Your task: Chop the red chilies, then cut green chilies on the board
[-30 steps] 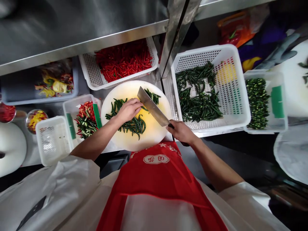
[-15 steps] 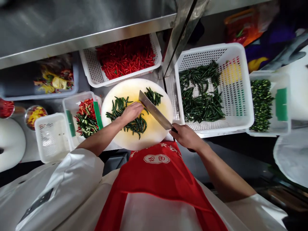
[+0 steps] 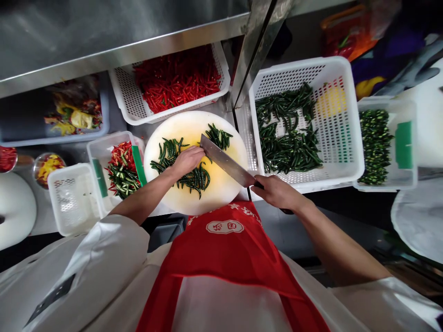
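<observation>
My right hand (image 3: 277, 191) is closed round the dark handle of a long, broad kitchen knife (image 3: 230, 162). Its blade slants across a round white cutting board (image 3: 218, 200) stained yellow. Against the blade near its tip, my left hand (image 3: 188, 161) presses with curled fingers on green chilies; the fingers partly hide what they hold. More green chilies (image 3: 197, 182) lie below and left of that hand, and another small pile (image 3: 219, 136) lies beyond the blade at the board's upper right.
A white basket of red chilies (image 3: 180, 85) stands behind the board, under a steel shelf edge (image 3: 138, 48). Green chilies fill part of the right basket (image 3: 341, 166). Cut green pieces (image 3: 374, 147) sit farther right. At left are a tub of cut chilies (image 3: 124, 168) and a small white basket (image 3: 74, 198).
My right hand and the knife have shifted slightly right, drawing the handle away from the board. My left hand stays nearly in place; the whole view has drifted a little.
</observation>
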A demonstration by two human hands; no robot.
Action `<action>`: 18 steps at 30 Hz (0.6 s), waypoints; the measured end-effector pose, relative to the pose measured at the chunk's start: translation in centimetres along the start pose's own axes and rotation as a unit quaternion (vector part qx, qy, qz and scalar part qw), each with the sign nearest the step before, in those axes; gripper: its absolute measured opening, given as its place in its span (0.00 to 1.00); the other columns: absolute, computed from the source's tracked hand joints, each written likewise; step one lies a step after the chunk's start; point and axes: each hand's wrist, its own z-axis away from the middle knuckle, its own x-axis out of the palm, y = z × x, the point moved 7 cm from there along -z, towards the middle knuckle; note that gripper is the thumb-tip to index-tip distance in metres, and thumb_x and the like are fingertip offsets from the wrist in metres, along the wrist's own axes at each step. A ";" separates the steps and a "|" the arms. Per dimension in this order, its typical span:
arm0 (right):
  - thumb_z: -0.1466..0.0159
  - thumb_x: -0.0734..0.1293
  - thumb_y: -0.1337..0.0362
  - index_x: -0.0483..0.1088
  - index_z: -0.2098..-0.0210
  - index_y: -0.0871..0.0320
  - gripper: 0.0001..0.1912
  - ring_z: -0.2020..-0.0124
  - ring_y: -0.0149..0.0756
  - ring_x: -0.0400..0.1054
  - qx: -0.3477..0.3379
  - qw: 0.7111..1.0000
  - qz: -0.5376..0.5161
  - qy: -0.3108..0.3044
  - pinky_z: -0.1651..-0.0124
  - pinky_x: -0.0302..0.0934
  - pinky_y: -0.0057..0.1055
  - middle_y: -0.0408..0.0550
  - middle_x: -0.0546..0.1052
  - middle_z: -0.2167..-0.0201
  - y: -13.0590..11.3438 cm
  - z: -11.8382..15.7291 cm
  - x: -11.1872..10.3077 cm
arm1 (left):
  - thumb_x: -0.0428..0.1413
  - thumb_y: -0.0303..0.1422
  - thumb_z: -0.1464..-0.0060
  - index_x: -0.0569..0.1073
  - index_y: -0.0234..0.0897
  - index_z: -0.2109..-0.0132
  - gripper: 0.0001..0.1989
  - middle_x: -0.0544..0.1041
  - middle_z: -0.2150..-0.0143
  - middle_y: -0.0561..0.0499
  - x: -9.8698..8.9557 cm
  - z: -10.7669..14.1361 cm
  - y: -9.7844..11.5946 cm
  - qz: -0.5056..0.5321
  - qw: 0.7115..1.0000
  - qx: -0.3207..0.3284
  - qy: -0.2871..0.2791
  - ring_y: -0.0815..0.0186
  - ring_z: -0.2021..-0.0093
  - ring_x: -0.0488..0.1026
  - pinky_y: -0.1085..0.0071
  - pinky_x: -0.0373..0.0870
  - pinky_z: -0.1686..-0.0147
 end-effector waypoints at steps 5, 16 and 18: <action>0.32 0.58 0.60 0.67 0.63 0.57 0.10 0.67 0.40 0.71 -0.002 1.000 0.022 -0.010 0.67 0.50 0.31 0.52 0.77 0.69 0.1 -0.8 0.2 | 0.43 0.30 0.35 0.75 0.38 0.57 0.15 0.75 0.56 0.45 0.1 0.3 -0.3 -0.005 1.000 0.006 0.007 0.61 0.54 0.70 0.63 0.68 0.51; 0.33 0.53 0.57 0.68 0.60 0.58 0.16 0.65 0.41 0.73 -0.035 0.992 -0.115 0.043 0.65 0.61 0.31 0.51 0.78 0.68 -1.1 -5.1 2.4 | 0.49 0.24 0.43 0.74 0.34 0.64 0.09 0.76 0.63 0.46 -0.5 -0.1 3.6 -0.125 0.991 -0.027 -0.051 0.63 0.61 0.74 0.68 0.73 0.59; 0.34 0.54 0.52 0.69 0.59 0.55 0.19 0.68 0.43 0.74 -0.058 0.982 -0.169 0.067 0.68 0.64 0.33 0.48 0.77 0.71 0.2 -5.1 2.6 | 0.52 0.25 0.45 0.74 0.37 0.68 0.07 0.76 0.66 0.48 -4.4 -1.0 5.1 -0.143 0.989 -0.032 -0.016 0.65 0.64 0.74 0.70 0.74 0.62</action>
